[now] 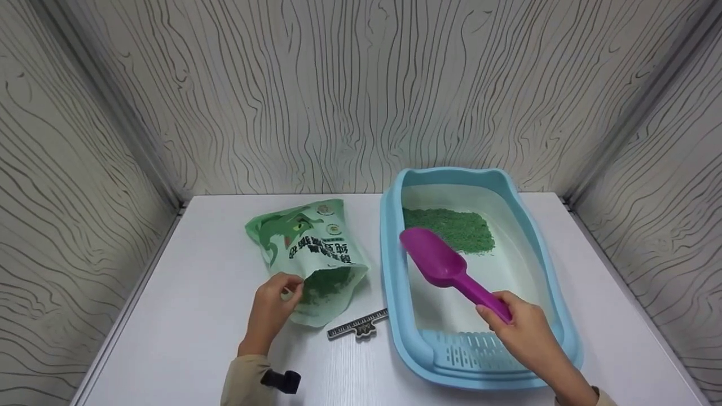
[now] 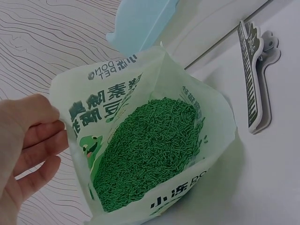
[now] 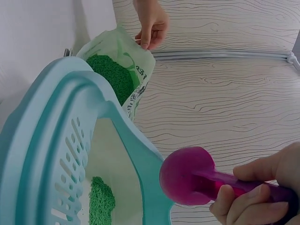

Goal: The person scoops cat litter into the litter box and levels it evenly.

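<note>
My left hand [image 1: 274, 304] pinches the rim of a pale green bag [image 2: 136, 70] at its open mouth. Inside the bag are many small green cat litter pellets [image 2: 150, 145]. A purple scoop [image 1: 437, 259] is gripped by its handle in my right hand [image 1: 522, 327], its bowl pointing toward the bag over the left side of a blue litter box [image 1: 396, 316]. Green litter [image 1: 459, 228] lies in a patch at the far end of the box's white floor.
A clip with a ruler-like bar [image 1: 356, 326] lies on the white table [image 1: 186, 316] between bag and box. Wood-patterned panels [image 1: 338, 96] stand behind and at both sides. The box has a slotted ledge [image 1: 474, 349] at its near end.
</note>
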Demonstrator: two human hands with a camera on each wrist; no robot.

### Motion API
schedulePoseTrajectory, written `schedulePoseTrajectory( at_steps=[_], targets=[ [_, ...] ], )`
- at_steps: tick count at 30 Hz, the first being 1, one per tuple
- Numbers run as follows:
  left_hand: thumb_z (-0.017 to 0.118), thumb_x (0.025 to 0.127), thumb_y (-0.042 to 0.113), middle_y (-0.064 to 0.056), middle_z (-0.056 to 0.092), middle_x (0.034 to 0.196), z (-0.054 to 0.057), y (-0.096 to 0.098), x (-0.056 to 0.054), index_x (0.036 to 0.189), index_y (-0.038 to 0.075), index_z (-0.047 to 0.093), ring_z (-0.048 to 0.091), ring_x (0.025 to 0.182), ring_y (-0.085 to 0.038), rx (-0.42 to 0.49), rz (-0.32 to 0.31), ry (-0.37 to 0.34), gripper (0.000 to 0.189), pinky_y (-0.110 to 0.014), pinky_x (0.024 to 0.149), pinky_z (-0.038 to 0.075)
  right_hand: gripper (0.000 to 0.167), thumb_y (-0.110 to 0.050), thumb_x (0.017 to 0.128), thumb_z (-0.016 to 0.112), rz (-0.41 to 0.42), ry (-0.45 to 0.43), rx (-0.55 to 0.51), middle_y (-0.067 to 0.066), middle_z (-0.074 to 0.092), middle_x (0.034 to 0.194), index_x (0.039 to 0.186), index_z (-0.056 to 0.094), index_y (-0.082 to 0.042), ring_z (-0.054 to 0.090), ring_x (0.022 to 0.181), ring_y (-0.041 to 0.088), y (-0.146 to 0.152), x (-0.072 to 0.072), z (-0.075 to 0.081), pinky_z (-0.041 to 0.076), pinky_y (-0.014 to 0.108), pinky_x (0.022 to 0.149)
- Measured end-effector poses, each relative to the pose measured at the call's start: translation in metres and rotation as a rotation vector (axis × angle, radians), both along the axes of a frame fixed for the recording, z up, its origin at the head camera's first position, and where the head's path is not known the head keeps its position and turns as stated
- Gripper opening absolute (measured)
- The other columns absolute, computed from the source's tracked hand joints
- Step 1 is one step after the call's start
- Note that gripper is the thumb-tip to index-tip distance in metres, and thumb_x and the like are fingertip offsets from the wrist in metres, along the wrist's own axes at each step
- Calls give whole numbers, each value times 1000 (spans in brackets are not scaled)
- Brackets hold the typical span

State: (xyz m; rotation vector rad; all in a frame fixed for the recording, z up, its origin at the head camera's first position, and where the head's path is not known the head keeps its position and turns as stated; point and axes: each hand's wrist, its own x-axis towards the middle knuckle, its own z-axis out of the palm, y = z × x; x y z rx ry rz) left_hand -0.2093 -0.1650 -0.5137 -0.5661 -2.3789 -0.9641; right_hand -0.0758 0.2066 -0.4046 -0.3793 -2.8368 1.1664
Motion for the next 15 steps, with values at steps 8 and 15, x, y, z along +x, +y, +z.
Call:
schedulePoseTrajectory(
  at_steps=[8,15],
  targets=[
    [72,78,-3,-4,69,77,-2,-1,-2,85,5,68,63,67,-12,18,-18,18,12,-25,60,56,29,-18,88,68,93,23,-80,3,57,67,110,63,0,40,50,2,-8,5,-6,33,15,44],
    [72,79,-2,-3,68,78,1,0,-1,86,5,68,63,67,-11,16,-12,10,11,-24,62,56,28,-20,89,67,201,32,-116,4,58,67,106,64,2,42,51,-1,-15,8,-11,35,12,45]
  ],
)
